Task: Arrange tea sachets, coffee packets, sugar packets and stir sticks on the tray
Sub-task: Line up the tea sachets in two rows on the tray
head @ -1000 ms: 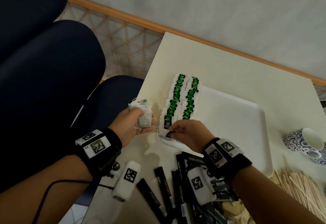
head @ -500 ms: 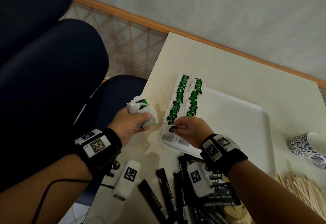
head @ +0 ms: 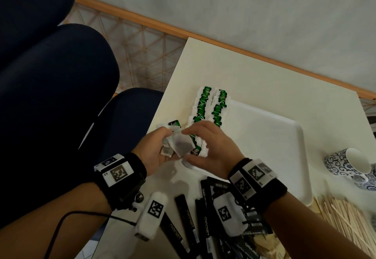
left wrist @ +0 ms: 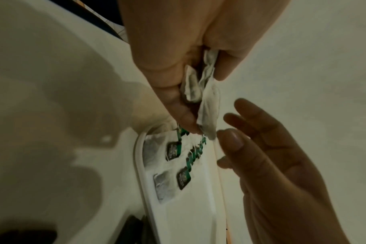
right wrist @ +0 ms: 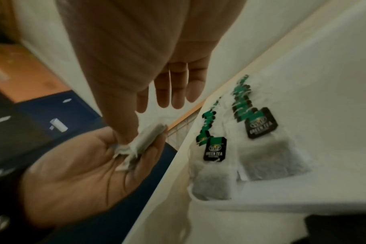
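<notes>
My left hand [head: 165, 143] grips a small bundle of white tea bags [head: 180, 144] with green tags just off the near-left corner of the white tray [head: 274, 136]. My right hand [head: 189, 144] has come across to that bundle. Its thumb touches one bag [right wrist: 150, 133], while its other fingers [right wrist: 173, 92] stay straight. Two overlapping rows of green-tagged tea bags [head: 203, 104] run along the tray's left side, shown close up in the right wrist view [right wrist: 261, 148]. In the left wrist view the bundle [left wrist: 207, 105] hangs from my left fingertips above the tray's rim [left wrist: 140, 165].
Black coffee stick packets [head: 187, 218] lie scattered on the table under my wrists. A pile of wooden stir sticks [head: 345, 218] sits at the near right, with a blue-patterned cup [head: 350, 163] on its side behind it. A dark blue chair [head: 61, 95] stands left of the table's edge.
My right hand has left the tea bag it set at the near end of the tray's row and moved left to the bundle. My left hand has brought the bundle closer to the tray.
</notes>
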`<state>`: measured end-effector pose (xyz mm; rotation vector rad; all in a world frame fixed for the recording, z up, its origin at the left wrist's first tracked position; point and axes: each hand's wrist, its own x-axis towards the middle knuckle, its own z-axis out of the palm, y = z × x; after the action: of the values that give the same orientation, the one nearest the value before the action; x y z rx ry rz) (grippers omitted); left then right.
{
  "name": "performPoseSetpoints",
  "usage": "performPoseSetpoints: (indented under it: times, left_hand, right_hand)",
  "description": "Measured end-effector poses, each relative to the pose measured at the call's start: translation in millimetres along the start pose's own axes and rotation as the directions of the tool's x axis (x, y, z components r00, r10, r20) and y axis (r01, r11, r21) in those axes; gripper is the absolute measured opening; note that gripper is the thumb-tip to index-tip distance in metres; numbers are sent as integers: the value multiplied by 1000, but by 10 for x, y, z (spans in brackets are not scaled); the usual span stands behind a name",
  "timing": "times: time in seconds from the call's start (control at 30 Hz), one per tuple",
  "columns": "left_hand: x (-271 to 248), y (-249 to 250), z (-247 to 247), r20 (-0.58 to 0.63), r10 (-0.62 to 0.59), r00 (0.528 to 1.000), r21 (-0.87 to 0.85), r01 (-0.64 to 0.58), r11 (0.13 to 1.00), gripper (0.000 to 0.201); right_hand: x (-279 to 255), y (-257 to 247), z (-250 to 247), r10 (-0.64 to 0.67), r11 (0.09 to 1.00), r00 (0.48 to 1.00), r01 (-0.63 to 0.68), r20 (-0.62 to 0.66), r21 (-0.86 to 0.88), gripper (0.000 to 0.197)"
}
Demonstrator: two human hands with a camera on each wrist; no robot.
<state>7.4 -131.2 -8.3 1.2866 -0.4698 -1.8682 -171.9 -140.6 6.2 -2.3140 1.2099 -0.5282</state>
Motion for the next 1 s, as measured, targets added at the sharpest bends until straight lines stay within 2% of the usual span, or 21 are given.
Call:
performPoseSetpoints:
  times: [0.1, 0.17, 0.23, 0.3, 0.4, 0.43, 0.5, 0.57, 0.73, 0.83, 0.9, 1.0]
  left_hand:
    - [-23, -8, 43, 35, -29, 999, 33, 28, 999, 25]
    - [-43, 1, 73, 84, -33, 996, 36, 30, 999, 23]
    - [-56, -1, 89, 107, -37, 994, 31, 34, 999, 27]
    - [-63, -15, 89, 87, -35, 996, 46, 31, 998, 29]
    - [-77, -48, 74, 85, -21, 996, 83, 14, 996, 26]
    - [-90, -60, 75, 99, -13, 995, 102, 3, 995, 26]
    - [-114, -79, 96, 144, -4, 990, 115, -12, 993, 36]
    - [-114, -95, 112, 179, 10, 984, 95, -28, 995, 43]
    - [-96, -95, 111, 136, 62, 989, 130, -80, 988, 40]
    - [-74, -94, 86, 103, 79, 992, 189, -97, 977, 25]
    - [-40, -115, 54, 50, 79, 996, 231, -89, 969, 26]
    - [-11, -157, 32, 16, 69, 997, 252, -71, 965, 23]
  right_hand:
    - [-25, -11, 76, -127, 986, 992, 127, 4, -110, 47]
    - [-34, -7, 81, -120, 989, 992, 116, -39, -97, 34]
    - [-41, -14, 46, -4, 1000, 997, 3, -78, -7, 24]
    - [-56, -24, 9, 158, 978, 981, -139, -110, 158, 20]
    - [-73, -55, -11, 323, 828, 943, -239, -84, 508, 14]
    - [-70, -59, 1, 368, 772, 928, -269, -60, 576, 12]
    - [-67, -82, 31, 417, 692, 909, -303, -21, 655, 9]
    - [-61, -121, 60, 391, 654, 920, -275, -3, 704, 8]
    - [-87, -162, 70, 308, 820, 951, -242, -42, 519, 27]
    - [-98, -153, -30, 302, 841, 953, -248, -38, 480, 28]
    - [-107, -140, -84, 297, 858, 955, -256, -24, 445, 30]
    - [-103, -93, -113, 331, 844, 943, -294, -5, 448, 17]
